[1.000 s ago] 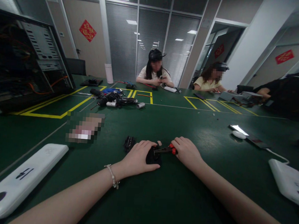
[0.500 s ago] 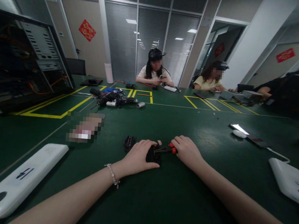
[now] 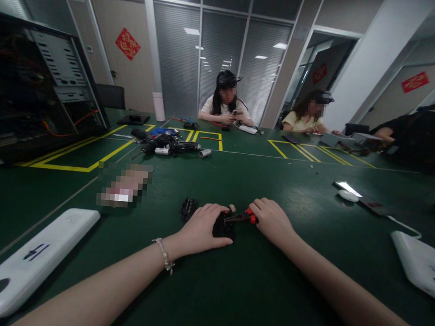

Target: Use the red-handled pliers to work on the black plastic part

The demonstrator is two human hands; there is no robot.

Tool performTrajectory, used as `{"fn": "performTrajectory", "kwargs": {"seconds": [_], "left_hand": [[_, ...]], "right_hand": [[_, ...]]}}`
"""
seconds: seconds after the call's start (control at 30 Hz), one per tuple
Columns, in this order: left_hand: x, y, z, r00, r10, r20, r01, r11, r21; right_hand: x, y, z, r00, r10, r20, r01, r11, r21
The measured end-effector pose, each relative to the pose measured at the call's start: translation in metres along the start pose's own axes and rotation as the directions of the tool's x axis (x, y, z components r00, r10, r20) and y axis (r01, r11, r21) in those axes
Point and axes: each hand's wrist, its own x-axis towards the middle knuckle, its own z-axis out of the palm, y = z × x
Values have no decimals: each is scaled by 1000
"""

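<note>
My left hand (image 3: 202, 228) is wrapped over a small black part (image 3: 223, 227) that rests on the green table (image 3: 229, 294). My right hand (image 3: 271, 219) is closed round the red-and-black handle of a small plier-like tool (image 3: 244, 217). The tool's dark tip reaches into the black part between my two hands. Just left of my left hand lies another small black piece (image 3: 188, 207). What the tool's tip grips is hidden.
A white power bank (image 3: 25, 263) lies near left, a white device (image 3: 422, 264) with a cable near right. An open computer case (image 3: 38, 88) stands far left, by a pile of black tools (image 3: 166, 143). A phone (image 3: 347, 187) lies right. Other people sit across the table.
</note>
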Motion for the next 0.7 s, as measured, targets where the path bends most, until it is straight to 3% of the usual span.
{"fn": "performTrajectory", "kwargs": {"seconds": [0.7], "left_hand": [[0, 0, 1, 1000, -9, -25, 9, 1000, -5]], "right_hand": [[-2, 4, 4, 1000, 2, -1, -2, 1000, -11]]}}
